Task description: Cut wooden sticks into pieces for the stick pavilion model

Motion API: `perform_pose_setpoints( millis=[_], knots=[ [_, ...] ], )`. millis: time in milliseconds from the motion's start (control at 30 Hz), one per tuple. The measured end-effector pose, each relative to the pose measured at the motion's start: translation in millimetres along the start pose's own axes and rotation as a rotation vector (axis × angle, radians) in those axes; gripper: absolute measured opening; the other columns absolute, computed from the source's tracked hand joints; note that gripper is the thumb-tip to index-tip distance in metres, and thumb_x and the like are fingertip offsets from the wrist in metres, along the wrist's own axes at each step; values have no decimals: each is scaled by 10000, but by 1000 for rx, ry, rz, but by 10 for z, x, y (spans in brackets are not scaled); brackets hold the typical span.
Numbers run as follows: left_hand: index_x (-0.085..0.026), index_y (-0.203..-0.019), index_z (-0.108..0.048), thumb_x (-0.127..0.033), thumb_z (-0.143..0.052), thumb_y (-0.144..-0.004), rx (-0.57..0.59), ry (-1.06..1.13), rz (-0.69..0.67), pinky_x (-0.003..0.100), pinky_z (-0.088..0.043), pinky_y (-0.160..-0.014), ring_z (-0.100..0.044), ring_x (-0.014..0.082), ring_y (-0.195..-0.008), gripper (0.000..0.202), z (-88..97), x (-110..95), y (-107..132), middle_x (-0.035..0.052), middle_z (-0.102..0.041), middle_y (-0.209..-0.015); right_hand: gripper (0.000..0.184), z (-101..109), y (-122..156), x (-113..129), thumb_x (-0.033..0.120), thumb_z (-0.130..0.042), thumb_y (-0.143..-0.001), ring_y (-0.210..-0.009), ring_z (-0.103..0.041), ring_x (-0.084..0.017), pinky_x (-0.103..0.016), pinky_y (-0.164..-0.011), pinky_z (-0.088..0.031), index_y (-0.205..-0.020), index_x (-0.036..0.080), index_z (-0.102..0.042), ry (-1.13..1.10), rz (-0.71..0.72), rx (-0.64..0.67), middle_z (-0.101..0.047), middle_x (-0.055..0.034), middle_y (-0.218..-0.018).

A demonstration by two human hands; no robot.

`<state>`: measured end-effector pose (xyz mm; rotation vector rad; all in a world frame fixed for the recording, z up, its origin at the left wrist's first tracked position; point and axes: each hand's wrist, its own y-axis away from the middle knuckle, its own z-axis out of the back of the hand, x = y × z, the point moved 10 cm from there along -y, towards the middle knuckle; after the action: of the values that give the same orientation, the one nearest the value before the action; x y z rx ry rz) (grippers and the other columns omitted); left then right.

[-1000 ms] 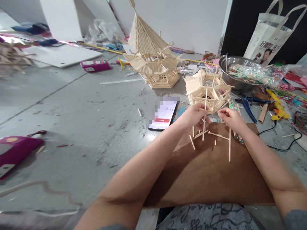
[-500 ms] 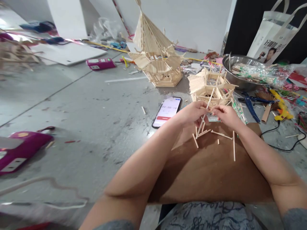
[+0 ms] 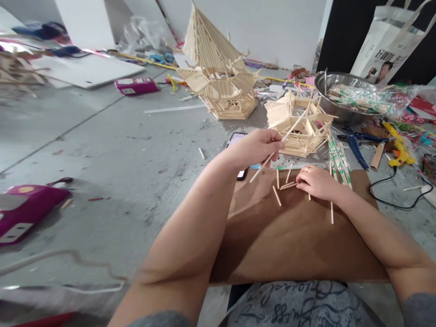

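Note:
My left hand [image 3: 257, 146] is closed on a long wooden stick [image 3: 289, 131] that slants up to the right, above the brown board [image 3: 293, 240]. My right hand [image 3: 315, 181] rests low on the board, fingers curled over several short cut sticks [image 3: 284, 185]. Just beyond my hands stands a small unfinished stick frame [image 3: 299, 125]. A phone [image 3: 238, 138] lies mostly hidden behind my left hand.
A finished stick pagoda [image 3: 218, 72] stands further back. A metal bowl [image 3: 340, 97] holds wrapped chopsticks. Blue pliers [image 3: 354, 141], a yellow glue gun [image 3: 398, 147] with its black cord, and wrapped chopsticks [image 3: 339, 156] lie at right. Magenta boxes [image 3: 23, 211] sit on the grey floor at left.
My hands have come apart: the left keeps the long stick and has tilted it further over, while the right has dropped onto the short sticks on the board.

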<state>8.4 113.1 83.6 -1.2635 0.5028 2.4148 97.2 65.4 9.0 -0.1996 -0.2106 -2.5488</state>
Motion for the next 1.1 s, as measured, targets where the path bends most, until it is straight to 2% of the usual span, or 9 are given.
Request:
perform_pose_setpoints(
  millis=[100,200,300,400,500,667,767,967,1100],
  knots=[
    [-159,-625,-449,-177,-472,-794,-48,29,-19,182,-289,-409,-405,43,-342,171,23,-57,15,-44,-491,-458,247,-6,17,-21,298,-431,-860,-848,-550,-173,-272,-727,-357,-866,170,-642,-8,6,12,-637,-65,-890],
    [-161,-623,-452,-185,-465,-801,-67,36,-77,184,-290,-419,-414,44,-348,180,4,-104,5,-44,-483,-457,253,34,-40,-33,267,-396,-877,-825,-561,-156,-258,-702,-356,-956,197,-625,4,-18,-44,-631,-52,-930],
    [-163,-646,-470,-196,-459,-805,-91,50,-131,185,-300,-428,-423,46,-359,163,2,-119,-7,-38,-498,-473,260,49,-161,88,186,-408,-861,-844,-557,-143,-247,-684,-351,-1035,234,-595,82,60,-70,-597,-45,-1011],
    [-165,-671,-475,-199,-455,-808,-124,91,-160,182,-305,-429,-420,43,-363,143,35,-130,5,-43,-492,-476,234,26,-261,214,149,-432,-840,-845,-554,-152,-256,-675,-348,-967,222,-615,197,152,-30,-584,-50,-1007],
    [-161,-675,-476,-206,-449,-813,-167,121,-175,175,-303,-423,-408,39,-361,148,81,-167,34,-53,-465,-461,196,41,-280,264,178,-431,-846,-846,-556,-163,-267,-671,-349,-877,192,-624,243,157,-6,-590,-57,-982],
    [-151,-669,-471,-182,-461,-807,-150,131,-133,162,-298,-408,-403,26,-351,142,50,-185,32,-58,-467,-472,271,40,-189,406,321,-376,-884,-851,-580,-170,-268,-673,-367,-887,179,-607,126,67,-8,-626,-65,-932],
    [-152,-678,-465,-165,-464,-808,-123,134,-107,156,-298,-402,-418,25,-348,130,13,-174,20,-58,-474,-476,292,-64,-146,511,437,-434,-839,-825,-604,-183,-265,-648,-378,-874,196,-594,61,0,60,-654,-48,-887],
    [-155,-687,-452,-150,-457,-810,-122,160,-99,155,-305,-397,-437,26,-352,124,17,-170,32,-54,-487,-502,259,-132,-97,517,381,-412,-839,-822,-630,-208,-291,-665,-413,-886,209,-599,76,-83,172,-681,-66,-876],
    [-157,-670,-456,-185,-487,-796,-173,139,-111,164,-302,-406,-418,26,-356,133,62,-169,35,-52,-483,-497,368,3,-221,376,430,-341,-860,-846,-630,-232,-329,-693,-437,-924,187,-610,60,-198,52,-680,-104,-895]
  ],
)
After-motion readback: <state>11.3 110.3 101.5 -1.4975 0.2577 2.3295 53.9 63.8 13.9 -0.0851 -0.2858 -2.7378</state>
